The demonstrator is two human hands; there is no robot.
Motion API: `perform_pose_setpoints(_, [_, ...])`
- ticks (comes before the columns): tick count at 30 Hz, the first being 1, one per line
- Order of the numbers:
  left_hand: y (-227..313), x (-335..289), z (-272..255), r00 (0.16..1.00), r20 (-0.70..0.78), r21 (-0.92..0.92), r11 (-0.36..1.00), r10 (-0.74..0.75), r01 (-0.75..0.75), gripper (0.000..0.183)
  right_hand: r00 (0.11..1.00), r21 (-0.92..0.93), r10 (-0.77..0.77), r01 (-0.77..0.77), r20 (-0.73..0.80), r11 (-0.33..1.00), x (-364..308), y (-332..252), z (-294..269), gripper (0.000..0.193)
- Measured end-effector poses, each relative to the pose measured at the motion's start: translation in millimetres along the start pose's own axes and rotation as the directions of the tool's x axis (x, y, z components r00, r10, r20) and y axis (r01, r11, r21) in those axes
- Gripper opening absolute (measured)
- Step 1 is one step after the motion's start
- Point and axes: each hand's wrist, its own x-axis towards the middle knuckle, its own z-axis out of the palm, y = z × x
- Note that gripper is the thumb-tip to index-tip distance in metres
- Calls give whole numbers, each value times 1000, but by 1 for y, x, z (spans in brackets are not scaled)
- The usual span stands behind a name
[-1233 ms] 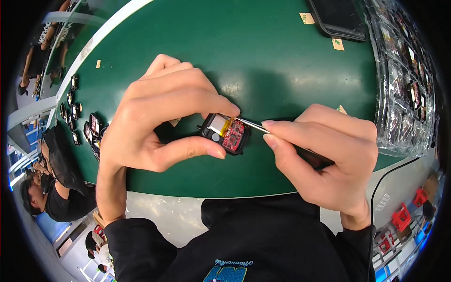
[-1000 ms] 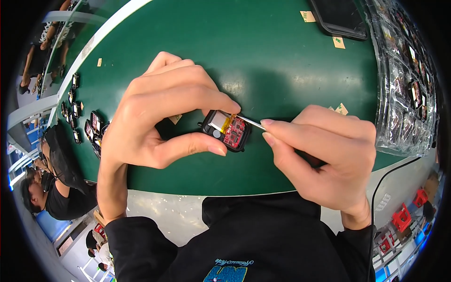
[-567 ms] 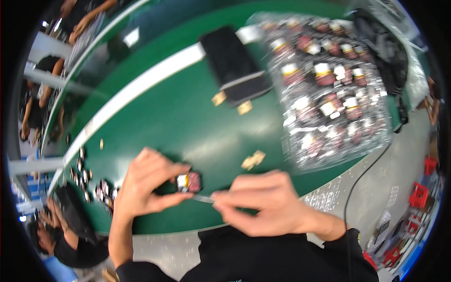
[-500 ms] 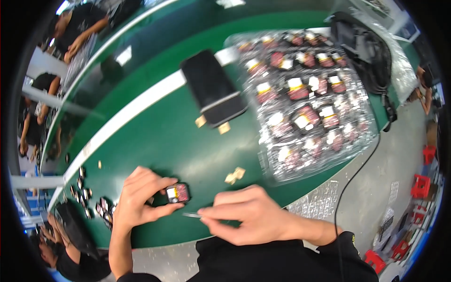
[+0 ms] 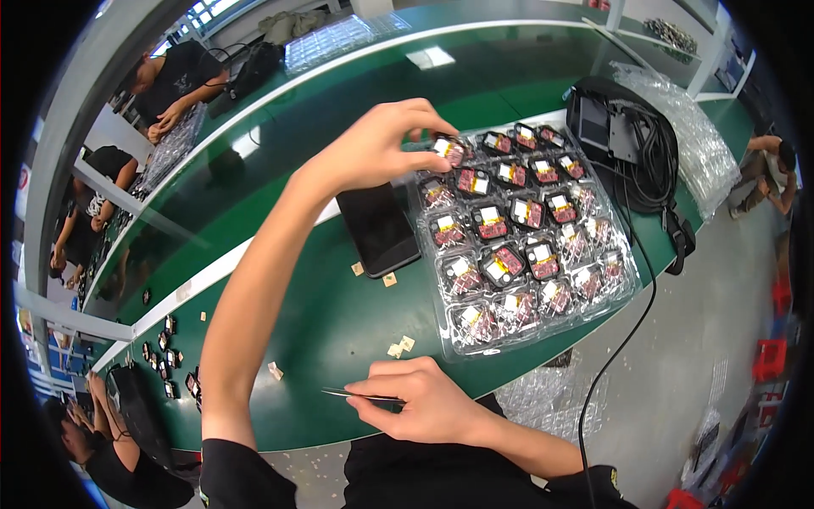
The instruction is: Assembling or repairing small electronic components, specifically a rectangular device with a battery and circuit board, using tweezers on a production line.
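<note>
My left hand (image 5: 381,148) is stretched out to the far left corner of a clear plastic blister tray (image 5: 448,338). Between its thumb and fingers is a small black-cased electronic module (image 5: 449,151) with a reddish circuit board and a white patch. Similar modules (image 5: 490,220) fill several rows of tray pockets. Near the front edge of the green table, my right hand (image 5: 415,399) pinches thin metal tweezers (image 5: 360,394), their tips pointing left above the tabletop. Small beige pieces (image 5: 395,349) lie beyond that hand, and another beige piece (image 5: 275,371) lies beside my left forearm.
A black phone-like slab (image 5: 379,229) lies left of the tray. Behind the tray sits a black bag (image 5: 627,136) with a cable (image 5: 612,365) running down the right side. Loose black modules (image 5: 167,356) are scattered at the left. Co-workers (image 5: 174,85) sit across and beside the table.
My left hand has carried the module from the near table up to the tray's far left corner. My right hand stays near the front edge with the tweezers. The view has shifted.
</note>
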Motion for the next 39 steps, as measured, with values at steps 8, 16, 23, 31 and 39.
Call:
perform_pose_setpoints(8, [-8,-52,11,974,-215,121,992,66,-40,44,999,-121,1,-7,-52,993,2,-13,4,16])
perform_pose_setpoints(16, [99,-338,-26,756,-395,393,648,-521,652,62,999,-114,29,-32,-28,993,4,-7,5,21])
perform_pose_setpoints(23, [142,-481,18,333,-570,75,356,-751,931,104,997,-195,67,-73,-38,978,9,-12,11,20])
perform_pose_setpoints(31, [75,-426,-1,535,-475,126,547,-699,828,83,997,-294,23,-45,-76,955,7,-2,15,20])
perform_pose_setpoints(39, [69,-432,-18,654,-585,316,607,-480,729,61,993,-326,33,-68,-109,943,7,-4,16,20])
